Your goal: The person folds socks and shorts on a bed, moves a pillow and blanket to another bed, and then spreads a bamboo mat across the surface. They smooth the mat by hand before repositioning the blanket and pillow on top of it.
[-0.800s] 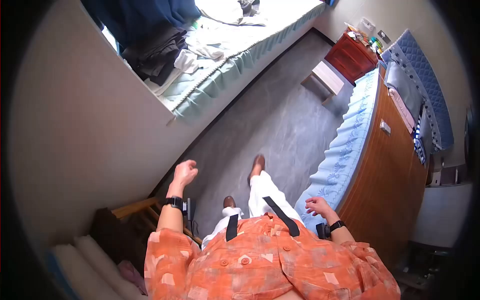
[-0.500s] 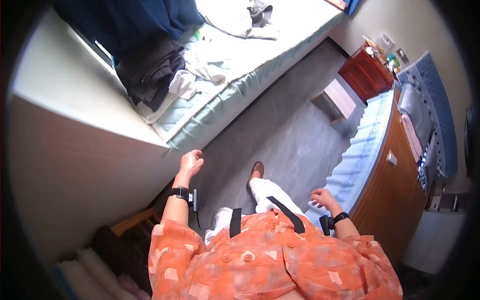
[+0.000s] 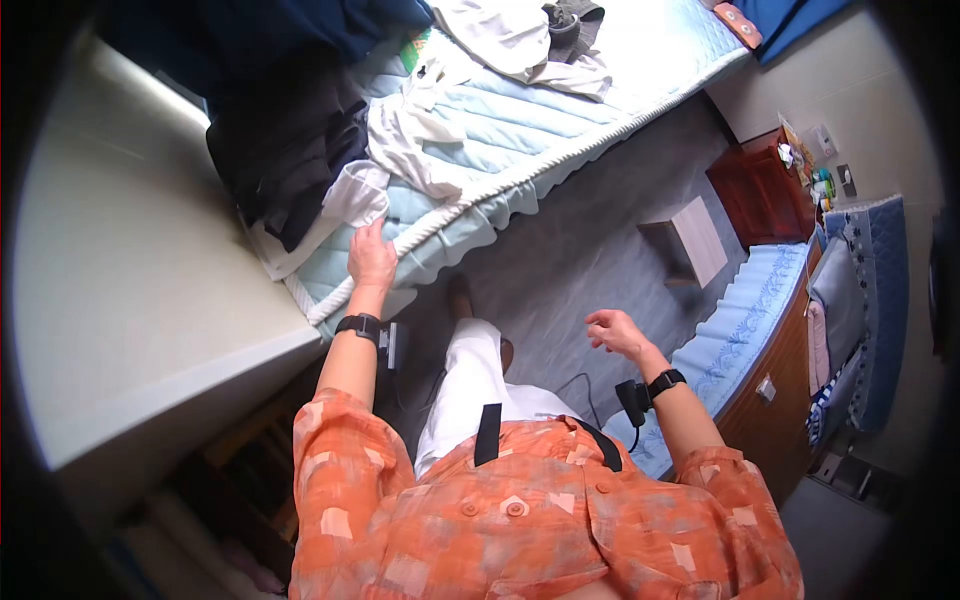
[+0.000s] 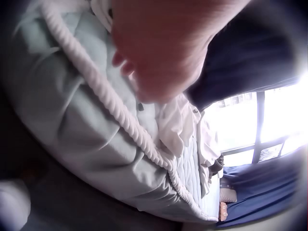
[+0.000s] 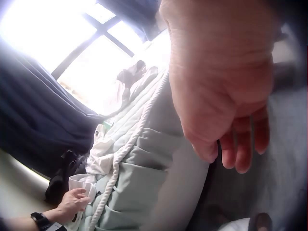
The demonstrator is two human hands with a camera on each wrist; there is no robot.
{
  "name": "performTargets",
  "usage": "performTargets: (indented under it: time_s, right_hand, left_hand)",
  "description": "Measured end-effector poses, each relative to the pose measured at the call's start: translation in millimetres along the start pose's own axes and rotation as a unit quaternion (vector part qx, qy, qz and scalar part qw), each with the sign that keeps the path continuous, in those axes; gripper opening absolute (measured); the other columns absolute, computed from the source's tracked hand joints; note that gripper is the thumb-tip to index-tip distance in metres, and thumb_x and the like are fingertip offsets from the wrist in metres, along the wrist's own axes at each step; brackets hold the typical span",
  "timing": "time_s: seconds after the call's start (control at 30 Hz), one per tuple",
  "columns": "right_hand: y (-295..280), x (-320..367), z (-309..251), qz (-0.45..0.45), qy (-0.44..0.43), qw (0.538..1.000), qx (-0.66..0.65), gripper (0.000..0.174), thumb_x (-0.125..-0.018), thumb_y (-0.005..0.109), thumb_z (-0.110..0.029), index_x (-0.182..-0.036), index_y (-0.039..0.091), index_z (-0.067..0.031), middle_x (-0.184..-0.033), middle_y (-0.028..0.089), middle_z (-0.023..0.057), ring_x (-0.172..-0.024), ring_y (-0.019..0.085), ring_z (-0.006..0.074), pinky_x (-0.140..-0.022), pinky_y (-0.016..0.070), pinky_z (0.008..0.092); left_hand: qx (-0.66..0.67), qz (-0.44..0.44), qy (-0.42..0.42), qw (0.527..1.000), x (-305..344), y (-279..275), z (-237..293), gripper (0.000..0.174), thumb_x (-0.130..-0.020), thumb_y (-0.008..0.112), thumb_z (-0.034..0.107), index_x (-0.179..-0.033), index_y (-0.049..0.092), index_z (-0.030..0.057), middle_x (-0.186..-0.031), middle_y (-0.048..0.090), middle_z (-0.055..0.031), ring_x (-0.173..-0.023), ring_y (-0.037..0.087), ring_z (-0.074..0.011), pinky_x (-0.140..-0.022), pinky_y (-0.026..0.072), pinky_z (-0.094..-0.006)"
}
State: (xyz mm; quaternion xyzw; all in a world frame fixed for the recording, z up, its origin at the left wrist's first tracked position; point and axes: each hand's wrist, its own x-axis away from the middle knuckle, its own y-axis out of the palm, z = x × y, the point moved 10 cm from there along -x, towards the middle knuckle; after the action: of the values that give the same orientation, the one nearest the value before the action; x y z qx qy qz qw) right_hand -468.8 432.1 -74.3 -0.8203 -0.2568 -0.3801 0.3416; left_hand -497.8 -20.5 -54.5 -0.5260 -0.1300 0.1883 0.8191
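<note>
My left hand [image 3: 372, 262] reaches over the corded edge of a pale green quilted cover [image 3: 480, 120]. Its fingertips are right at a white garment [image 3: 357, 195], which lies beside a heap of dark clothes [image 3: 285, 160]. In the right wrist view, the left hand [image 5: 74, 201] overlaps the white cloth's near end, fingers loosely bent. My right hand [image 3: 618, 332] hangs over the floor with nothing in it. Its fingers [image 5: 243, 144] point down, relaxed, in the right wrist view. Another crumpled white garment [image 3: 410, 135] lies farther along the cover.
More clothes, white and grey [image 3: 575, 35], lie on the far part of the cover. Dark blue curtains [image 5: 33, 91] hang by the bright window. To the right are a bed with a light blue frill [image 3: 740, 300], a small stool [image 3: 695, 245] and a reddish cabinet [image 3: 765, 195].
I have stepped closer to the quilted cover. My left hand has moved forward from over the floor to the white garment; the right hand has risen and come forward, still holding nothing.
</note>
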Motion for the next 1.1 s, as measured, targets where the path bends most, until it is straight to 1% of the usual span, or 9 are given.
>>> performTargets:
  time_s: [0.23, 0.33, 0.5, 0.57, 0.67, 0.77, 0.83, 0.9, 1.1]
  right_hand:
    - [-6.0, -47.7, -83.4, -0.053, -0.001, 0.999, 0.0, 0.031, -0.077, 0.054, -0.013, -0.105, 0.056, -0.0007, -0.08, 0.061, 0.0043, -0.067, 0.06, 0.0114, -0.051, 0.0436, 0.0241]
    - [-6.6, -79.9, -132.9, -0.04, -0.062, 0.997, 0.008, 0.026, -0.076, 0.052, -0.011, -0.098, 0.06, -0.0008, -0.079, 0.064, 0.0093, -0.064, 0.06, 0.0117, -0.058, 0.0482, 0.0265]
    - [17.0, -129.1, -244.7, 0.011, -0.291, 0.948, 0.127, 0.025, -0.072, 0.052, -0.014, -0.095, 0.062, -0.0078, -0.086, 0.063, 0.0123, -0.082, 0.06, 0.0288, -0.074, 0.0471, 0.0366]
    - [29.9, -143.6, -276.5, 0.039, -0.313, 0.933, 0.17, 0.031, -0.073, 0.054, -0.015, -0.104, 0.057, -0.011, -0.091, 0.06, 0.0123, -0.086, 0.058, 0.0297, -0.076, 0.0461, 0.038]
    - [54.6, -154.4, -311.6, 0.078, -0.343, 0.9, 0.257, 0.04, -0.072, 0.057, -0.015, -0.112, 0.051, -0.0144, -0.096, 0.056, 0.0121, -0.092, 0.055, 0.0287, -0.081, 0.0443, 0.0379]
    - [65.5, -174.5, -333.2, 0.106, -0.366, 0.869, 0.315, 0.028, -0.073, 0.057, -0.015, -0.101, 0.054, -0.0142, -0.094, 0.055, 0.0108, -0.09, 0.054, 0.0295, -0.077, 0.0453, 0.0406]
    - [68.0, -199.4, -324.8, 0.062, -0.287, 0.89, 0.348, 0.023, -0.07, 0.059, -0.016, -0.093, 0.059, -0.0118, -0.093, 0.057, 0.0101, -0.09, 0.054, 0.028, -0.079, 0.0451, 0.037]
    - [59.6, -197.2, -328.1, 0.066, -0.311, 0.891, 0.324, 0.017, -0.07, 0.057, -0.014, -0.086, 0.06, -0.0086, -0.092, 0.057, 0.0101, -0.089, 0.054, 0.0289, -0.076, 0.0454, 0.0374]
    - [9.5, -92.8, -371.8, -0.058, -0.451, 0.866, 0.208, 0.018, -0.066, 0.055, -0.009, -0.082, 0.058, -0.0019, -0.09, 0.057, 0.0123, -0.085, 0.054, 0.0316, -0.074, 0.0456, 0.0379]
  left_hand:
    - [-0.097, -0.026, 0.014, 0.995, -54.0, 28.3, -9.9, 0.025, -0.07, 0.059, 0.013, -0.095, 0.057, 0.0124, -0.092, 0.05, -0.0088, -0.092, 0.048, -0.0274, -0.075, 0.0435, -0.0413]
    - [-0.046, -0.057, 0.018, 0.997, -60.9, 32.8, -9.8, 0.015, -0.069, 0.058, 0.012, -0.084, 0.06, 0.0108, -0.088, 0.053, -0.0087, -0.09, 0.05, -0.0278, -0.076, 0.0436, -0.0395]
    - [0.099, -0.095, 0.04, 0.99, -47.6, 7.3, 11.7, 0.015, -0.068, 0.055, 0.01, -0.082, 0.06, 0.0066, -0.085, 0.059, -0.0125, -0.078, 0.055, -0.0302, -0.07, 0.0446, -0.0386]
    - [0.22, -0.185, -0.049, 0.957, -29.7, 6.3, 12.7, 0.015, -0.069, 0.056, 0.009, -0.083, 0.06, 0.0034, -0.072, 0.06, -0.01, -0.062, 0.057, -0.0231, -0.061, 0.0449, -0.0321]
    - [0.291, -0.193, -0.127, 0.928, -10.2, -27.6, 20.4, 0.014, -0.073, 0.056, 0.007, -0.085, 0.06, 0.0013, -0.064, 0.058, -0.0032, -0.056, 0.053, -0.0113, -0.054, 0.042, -0.0248]
    - [0.436, -0.163, -0.205, 0.861, 8.9, -49.0, 19.4, 0.009, -0.078, 0.056, 0.002, -0.087, 0.059, 0.0003, -0.075, 0.056, 0.0025, -0.065, 0.049, -0.0032, -0.059, 0.0387, -0.0178]
    - [0.503, -0.149, -0.223, 0.822, 14.9, -64.1, 26.5, 0.012, -0.079, 0.056, 0.001, -0.091, 0.058, 0.0005, -0.077, 0.057, 0.0012, -0.067, 0.051, -0.005, -0.061, 0.0407, -0.0186]
    - [0.563, -0.079, -0.232, 0.789, 13.7, -89.4, 32.0, 0.013, -0.08, 0.054, -0.002, -0.092, 0.058, -0.0011, -0.079, 0.058, -0.0008, -0.07, 0.053, -0.0058, -0.062, 0.0422, -0.0186]
    - [0.567, 0.041, -0.183, 0.802, -10.6, -132.6, 53.1, 0.015, -0.08, 0.055, -0.001, -0.095, 0.057, -0.0016, -0.084, 0.06, -0.002, -0.074, 0.054, -0.0069, -0.067, 0.0432, -0.0201]
